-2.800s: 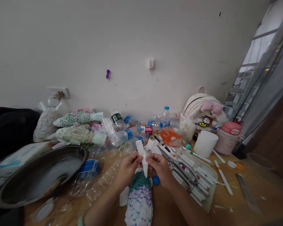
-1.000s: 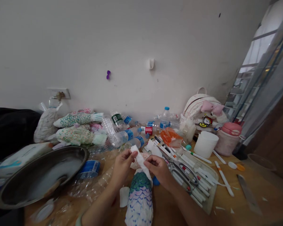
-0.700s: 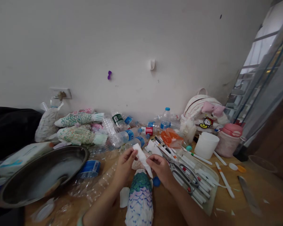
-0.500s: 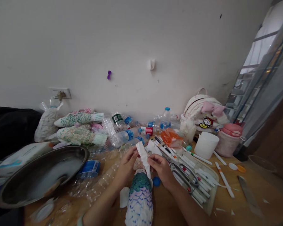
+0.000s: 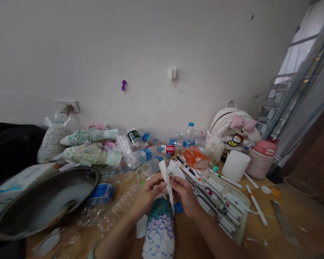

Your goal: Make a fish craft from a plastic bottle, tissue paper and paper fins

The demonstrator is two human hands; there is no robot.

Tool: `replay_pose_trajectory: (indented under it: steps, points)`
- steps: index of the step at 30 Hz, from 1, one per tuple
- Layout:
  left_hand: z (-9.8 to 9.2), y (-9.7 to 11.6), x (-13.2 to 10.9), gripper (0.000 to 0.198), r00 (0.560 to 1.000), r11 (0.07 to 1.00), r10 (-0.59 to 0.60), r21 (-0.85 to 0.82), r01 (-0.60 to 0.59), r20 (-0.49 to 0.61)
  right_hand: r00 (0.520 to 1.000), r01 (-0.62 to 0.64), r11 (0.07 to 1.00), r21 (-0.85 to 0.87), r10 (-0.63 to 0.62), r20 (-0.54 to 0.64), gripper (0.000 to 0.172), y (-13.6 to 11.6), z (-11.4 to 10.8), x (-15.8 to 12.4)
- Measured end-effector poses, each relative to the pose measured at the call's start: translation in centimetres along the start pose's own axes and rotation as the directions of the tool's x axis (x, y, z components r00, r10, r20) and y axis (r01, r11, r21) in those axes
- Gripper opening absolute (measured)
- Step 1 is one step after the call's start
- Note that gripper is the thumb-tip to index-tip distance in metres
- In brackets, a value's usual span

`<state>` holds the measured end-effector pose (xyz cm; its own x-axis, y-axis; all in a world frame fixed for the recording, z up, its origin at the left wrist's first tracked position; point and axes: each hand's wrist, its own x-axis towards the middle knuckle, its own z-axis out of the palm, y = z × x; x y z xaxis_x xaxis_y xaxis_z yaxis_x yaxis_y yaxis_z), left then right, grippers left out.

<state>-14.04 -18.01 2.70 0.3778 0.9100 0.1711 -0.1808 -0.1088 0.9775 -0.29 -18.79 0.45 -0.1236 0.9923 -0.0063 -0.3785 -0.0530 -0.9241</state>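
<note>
Between my hands stands a narrow strip of white paper (image 5: 165, 175), nearly upright. My left hand (image 5: 150, 192) pinches its left side with thumb and fingers. From the other side, my right hand (image 5: 183, 192) grips it as well, fingers curled. Just below them lies a paper-covered fish (image 5: 160, 228) painted with green, lilac and blue scales, its far end partly hidden by my hands. A blue bottle cap (image 5: 178, 207) rests on the table right of the fish. A white piece of paper (image 5: 142, 226) lies at its left side.
A large dark pan (image 5: 8, 219) with whitish liquid and a brush stands left. Finished-looking fish (image 5: 89, 136) and plastic bottles (image 5: 140, 157) line the wall. At right are scissors (image 5: 209, 198), a marker tray (image 5: 243, 226), a white cup (image 5: 235, 166) and a steel ruler (image 5: 284, 221).
My left hand has moved right and down, closer to my right hand. The paper strip now looks narrower, turned or folded between my fingers. The painted fish stays almost in place.
</note>
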Motion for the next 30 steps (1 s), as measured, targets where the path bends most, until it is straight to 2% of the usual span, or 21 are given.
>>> replay_pose_trajectory:
  steps: [4, 11, 16, 20, 24, 27, 30]
  points:
    - [0.1, -0.2, 0.0, 0.023, 1.000, 0.995, -0.025, -0.092, 0.026, 0.006, 1.000, -0.001, 0.999, -0.036, 0.001, 0.013, 0.037, -0.3, 0.3, -0.3]
    - [0.7, -0.4, 0.3, 0.019, 0.997, 0.985, -0.036, -0.172, 0.024, -0.069, 0.999, 0.041, 0.978, -0.203, -0.039, 0.016, 0.043, 0.0, 0.4, -0.2]
    - [0.6, -0.1, 0.5, 0.027, 0.983, 0.985, -0.061, -0.171, 0.031, -0.175, 0.995, 0.089, 0.954, -0.286, -0.099, -0.019, 0.042, -0.1, 0.2, 0.0]
    - [0.1, -0.8, 0.7, 0.025, 0.979, 0.999, 0.019, -0.040, -0.027, -0.204, 0.990, 0.144, 0.936, -0.320, -0.141, 0.033, 0.036, -0.7, 0.2, -0.3]
    - [-0.2, -1.7, 0.8, 0.021, 0.965, 0.989, 0.116, 0.122, -0.089, -0.234, 0.992, 0.127, 0.932, -0.339, -0.119, 0.046, 0.031, -0.9, 0.3, -0.3]
    - [-0.2, -1.7, 0.8, 0.022, 0.966, 0.981, 0.115, 0.182, -0.073, -0.232, 0.981, 0.187, 0.901, -0.391, -0.190, 0.030, 0.030, -0.7, 0.3, -0.2]
    - [-0.2, -1.5, 0.8, 0.021, 0.961, 0.942, 0.155, 0.328, -0.074, -0.228, 0.961, 0.254, 0.869, -0.424, -0.277, 0.008, 0.030, -0.2, 0.2, -0.1]
